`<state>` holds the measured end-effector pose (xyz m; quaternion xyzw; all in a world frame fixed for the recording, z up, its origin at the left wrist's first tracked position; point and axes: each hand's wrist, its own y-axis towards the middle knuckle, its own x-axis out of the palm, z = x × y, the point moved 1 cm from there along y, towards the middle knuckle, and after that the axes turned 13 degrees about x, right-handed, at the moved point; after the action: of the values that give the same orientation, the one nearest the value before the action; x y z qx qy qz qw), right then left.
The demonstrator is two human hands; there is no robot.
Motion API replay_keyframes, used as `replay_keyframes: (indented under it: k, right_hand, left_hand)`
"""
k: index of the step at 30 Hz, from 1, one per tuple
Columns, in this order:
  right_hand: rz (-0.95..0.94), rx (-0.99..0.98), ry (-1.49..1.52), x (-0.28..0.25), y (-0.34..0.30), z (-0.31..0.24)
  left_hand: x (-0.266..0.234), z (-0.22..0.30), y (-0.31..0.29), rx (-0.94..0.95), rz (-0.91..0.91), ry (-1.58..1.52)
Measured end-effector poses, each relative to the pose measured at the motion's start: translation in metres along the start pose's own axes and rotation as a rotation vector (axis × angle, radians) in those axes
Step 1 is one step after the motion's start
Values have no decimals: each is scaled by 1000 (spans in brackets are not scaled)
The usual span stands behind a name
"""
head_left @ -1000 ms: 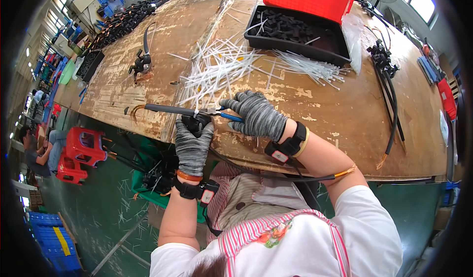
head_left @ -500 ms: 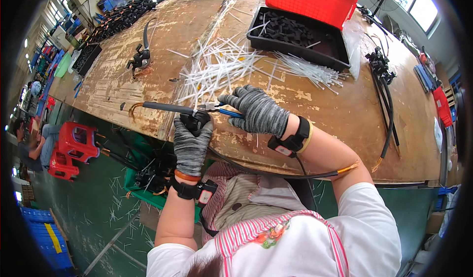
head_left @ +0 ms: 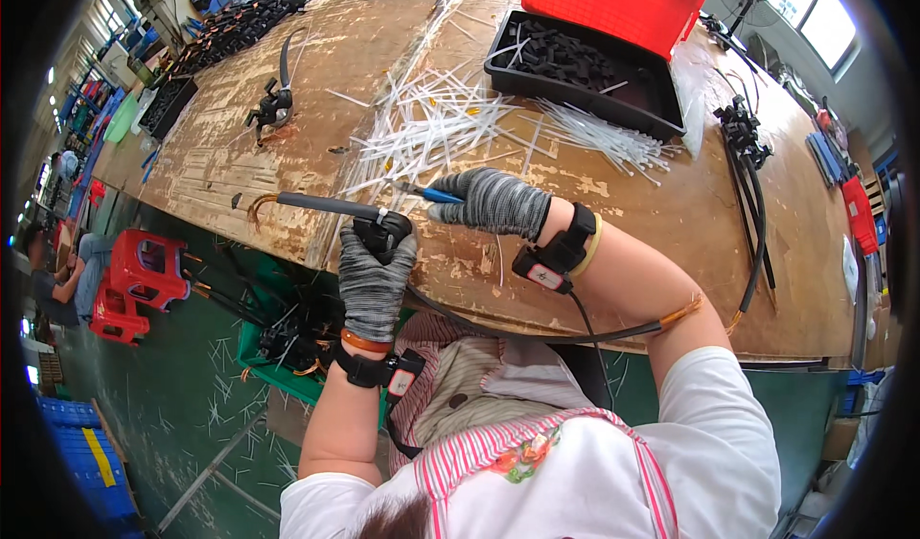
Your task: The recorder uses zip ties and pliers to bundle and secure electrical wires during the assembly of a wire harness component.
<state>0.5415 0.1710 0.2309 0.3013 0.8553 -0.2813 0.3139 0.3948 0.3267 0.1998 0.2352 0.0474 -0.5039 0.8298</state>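
My left hand, in a grey striped glove, is closed round a black cable part at the table's near edge. From it a thick dark cable runs left to bare copper ends, and another length runs right below my forearm. A white cable tie rings the cable beside the part. In my gloved right hand are blue-handled pliers, their tip pointing left, apart from the tie and just above the part. Beyond them lies a heap of white cable ties.
A black tray of small black pieces with a red lid stands at the back. Cable assemblies lie left and right. Below the table's left edge is a green crate; red stools stand farther left.
My right hand has lifted the pliers up and away from the tie, and their tip has turned upward. The tie's long tail no longer shows. My left hand still grips the black part.
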Motion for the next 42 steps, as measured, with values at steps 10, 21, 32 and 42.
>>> replay_keyframes:
  k: [10,21,32,42]
  right_hand:
    - [527,-120,-718,14,-15,16]
    - [-305,-46,749,-5,-171,38]
    - [-23,18,1065,4,-230,17]
    - [923,24,754,-131,-350,100]
  left_hand:
    - [1,-2,1,20,9,-137]
    - [-20,2,-1,272,99,-319]
    - [92,158,9,303,-510,-514]
    - [77,12,-25,384,-277,-15]
